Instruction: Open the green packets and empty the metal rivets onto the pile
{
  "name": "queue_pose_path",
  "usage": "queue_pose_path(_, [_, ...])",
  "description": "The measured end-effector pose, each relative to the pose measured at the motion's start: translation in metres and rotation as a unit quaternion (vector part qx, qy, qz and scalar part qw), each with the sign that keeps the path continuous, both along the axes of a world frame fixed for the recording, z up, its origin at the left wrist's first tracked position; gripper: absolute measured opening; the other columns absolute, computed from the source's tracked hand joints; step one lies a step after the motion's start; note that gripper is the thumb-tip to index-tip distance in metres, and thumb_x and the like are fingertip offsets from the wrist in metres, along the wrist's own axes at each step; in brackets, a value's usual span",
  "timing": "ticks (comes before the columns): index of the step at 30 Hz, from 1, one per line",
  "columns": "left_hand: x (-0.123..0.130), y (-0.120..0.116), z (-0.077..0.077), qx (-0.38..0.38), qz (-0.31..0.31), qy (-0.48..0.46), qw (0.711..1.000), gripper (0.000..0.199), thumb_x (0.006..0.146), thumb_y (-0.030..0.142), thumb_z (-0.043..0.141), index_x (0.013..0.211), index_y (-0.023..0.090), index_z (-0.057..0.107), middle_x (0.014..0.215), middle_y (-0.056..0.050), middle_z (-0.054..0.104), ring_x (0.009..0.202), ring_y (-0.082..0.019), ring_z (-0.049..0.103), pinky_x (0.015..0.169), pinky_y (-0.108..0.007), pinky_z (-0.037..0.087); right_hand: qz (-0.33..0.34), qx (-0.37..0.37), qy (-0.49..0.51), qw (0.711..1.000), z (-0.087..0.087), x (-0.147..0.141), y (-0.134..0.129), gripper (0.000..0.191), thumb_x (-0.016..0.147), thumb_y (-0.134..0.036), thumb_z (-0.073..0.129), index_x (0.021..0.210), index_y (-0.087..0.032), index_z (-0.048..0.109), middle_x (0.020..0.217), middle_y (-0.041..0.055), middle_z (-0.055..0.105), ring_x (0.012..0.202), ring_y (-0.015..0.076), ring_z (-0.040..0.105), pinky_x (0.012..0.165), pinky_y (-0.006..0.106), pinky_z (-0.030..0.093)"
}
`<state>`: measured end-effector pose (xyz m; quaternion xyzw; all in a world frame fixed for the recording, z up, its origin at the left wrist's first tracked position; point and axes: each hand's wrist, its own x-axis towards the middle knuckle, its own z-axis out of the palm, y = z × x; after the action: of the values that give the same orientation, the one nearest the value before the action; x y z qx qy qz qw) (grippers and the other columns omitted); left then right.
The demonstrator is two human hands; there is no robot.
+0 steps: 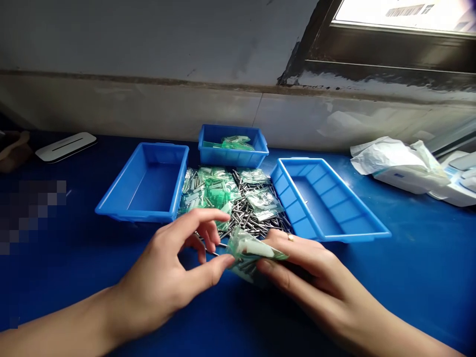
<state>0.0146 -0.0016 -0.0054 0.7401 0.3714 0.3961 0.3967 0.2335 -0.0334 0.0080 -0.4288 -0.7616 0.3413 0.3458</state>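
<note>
My right hand (pixel 301 267) pinches a small clear-green plastic bag (pixel 250 248) between thumb and fingers; a white piece and dark screws show through it. My left hand (pixel 182 258) is at the bag's left side, thumb tip at its edge, index finger raised apart and the other fingers curled. A few loose screws (pixel 212 253) show by the curled fingers; whether they touch them I cannot tell. Beyond both hands lies a heap of dark screws (pixel 243 213), with several filled green bags (pixel 217 191) on its left and more clear bags (pixel 262 201) on top.
Blue bins stand around the heap: a left bin (pixel 139 215), a right bin (pixel 353 237) and a back bin (pixel 232 157) with green bags inside. A white flat device (pixel 67 147) lies far left. White paper or plastic (pixel 386 156) covers equipment at right. A wall closes the back.
</note>
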Motion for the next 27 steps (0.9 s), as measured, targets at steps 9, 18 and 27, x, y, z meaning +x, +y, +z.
queue_pose_path(9, [-0.003,0.000,0.003,-0.061,-0.063,0.009,0.996,0.012,0.090,0.012,0.062,0.084,0.023,0.065,0.070,0.006,0.068,0.056,-0.008,0.064,0.054,-0.012,0.052,-0.049,-0.007,-0.011,0.999,-0.006,0.004,-0.004,0.013,0.092,-0.012,0.056,0.090,-0.024,0.061,0.075,-0.0015,0.067,0.065,0.0145,0.062,0.059,0.022,0.051])
queue_pose_path(18, [-0.003,-0.004,0.006,0.083,-0.060,-0.003,0.995,0.040,0.087,0.002,0.058,0.119,0.026,0.059,0.109,0.001,0.071,0.097,-0.012,0.073,0.090,-0.012,0.057,-0.012,0.015,-0.009,1.000,-0.005,0.002,-0.007,0.032,0.089,-0.006,0.054,0.113,-0.026,0.063,0.105,0.0005,0.076,0.094,0.0147,0.073,0.084,0.019,0.058])
queue_pose_path(27, [-0.002,-0.003,0.004,0.243,-0.165,0.031,0.955,0.053,0.083,-0.007,0.053,0.130,0.017,0.049,0.119,-0.012,0.074,0.126,-0.023,0.064,0.111,-0.033,0.050,0.022,0.004,0.022,0.999,0.010,-0.004,-0.004,0.022,0.090,-0.025,0.066,0.111,-0.031,0.069,0.114,0.0018,0.076,0.105,0.0247,0.072,0.092,0.028,0.059])
